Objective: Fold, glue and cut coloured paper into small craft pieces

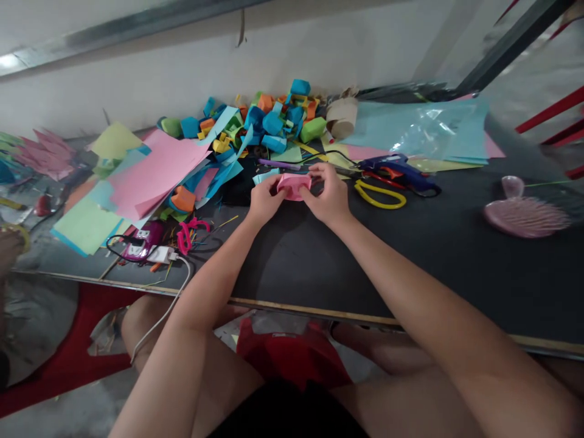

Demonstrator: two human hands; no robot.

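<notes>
Between my two hands is a small piece of folded pink paper (294, 185), held above the dark tabletop. My left hand (266, 198) pinches its left end, thumb toward me. The right end is gripped by my right hand (329, 193), with the thumb pressed in and the fingers curled behind. A light blue folded paper (266, 176) lies just behind my left fingers. To the right of my right hand are scissors with yellow handles (381, 194) and a blue glue gun (396, 170).
Folded paper pieces (274, 123) are heaped at the back. Loose pink sheets (157, 170) lie at left, near a purple device (143, 242) with a white cable. Light blue sheets (410, 128), a tape roll (341, 118) and a pink hairbrush (524, 216) are rightward. Another person's hand (11, 246) shows far left.
</notes>
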